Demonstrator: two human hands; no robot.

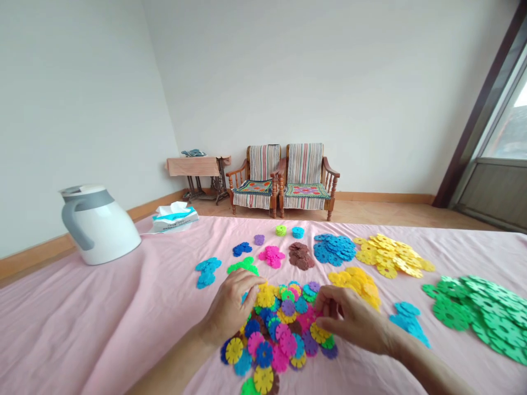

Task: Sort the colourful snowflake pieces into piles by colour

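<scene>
A mixed heap of notched plastic snowflake discs (288, 343) in many colours lies on the pink cloth in front of me. My left hand (235, 299) is over the heap's left side, fingers curled and partly hidden. Several yellow discs (267, 296) are bunched at its fingertips and look gripped there. On the right side, my right hand (349, 318) is closed, thumb and bent fingers brought together low over the heap. Just under its thumb lies a yellow disc (319, 332). Whatever is between those fingertips is too small to make out.
Single-colour piles surround the heap: yellow discs (391, 255), blue discs (334, 249), green discs (481, 312), brown discs (301, 256) and pink discs (272, 256). A white jug (107, 230) and a tissue box (176, 218) stand left. Two wooden chairs (307, 189) are beyond.
</scene>
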